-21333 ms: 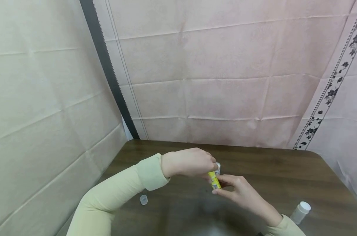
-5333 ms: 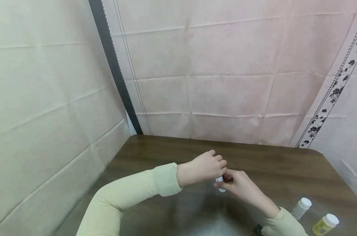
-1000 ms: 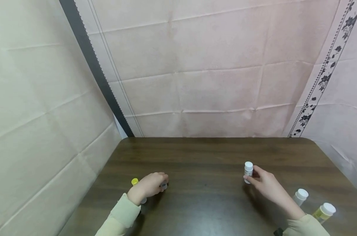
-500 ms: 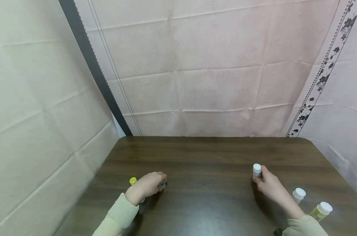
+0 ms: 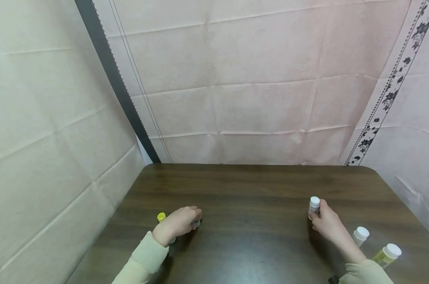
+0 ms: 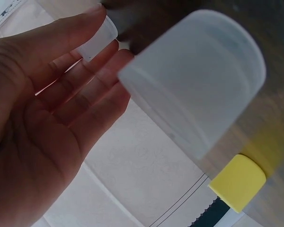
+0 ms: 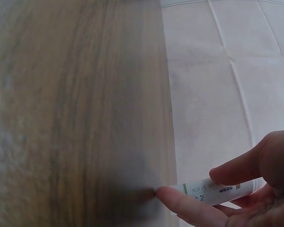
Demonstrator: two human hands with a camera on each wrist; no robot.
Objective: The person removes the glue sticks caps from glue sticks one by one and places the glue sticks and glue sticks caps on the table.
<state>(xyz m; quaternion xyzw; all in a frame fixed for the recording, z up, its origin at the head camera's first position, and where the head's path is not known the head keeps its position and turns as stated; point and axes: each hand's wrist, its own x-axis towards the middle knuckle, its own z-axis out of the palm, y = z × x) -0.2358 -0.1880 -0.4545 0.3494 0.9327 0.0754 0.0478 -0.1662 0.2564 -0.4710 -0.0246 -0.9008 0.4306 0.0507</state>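
Note:
In the head view, my left hand (image 5: 180, 221) is low over the left of the table, pinching a small translucent cap (image 5: 196, 223) between thumb and fingers. The left wrist view shows this pinched cap (image 6: 100, 41), a larger-looking translucent cap (image 6: 199, 78) close to the camera, and a yellow cap (image 6: 239, 182). The head view has the yellow cap (image 5: 161, 217) just behind the left wrist. My right hand (image 5: 327, 223) grips a white-capped glue stick (image 5: 314, 205) upright at the table's right side. Its label, partly covered by fingers, reads "STICK" in the right wrist view.
Two more white-topped sticks stand at the right near my right forearm: a clear one (image 5: 360, 235), partly hidden, and a yellow-labelled one (image 5: 388, 254). The brown table (image 5: 246, 189) ends at hanging cloths (image 5: 257, 110) behind and on both sides.
Both hands worked together on a yellow stick, later on the white one. They have since parted, left hand to the caps. Over the last second the right hand moved right with the glue stick.

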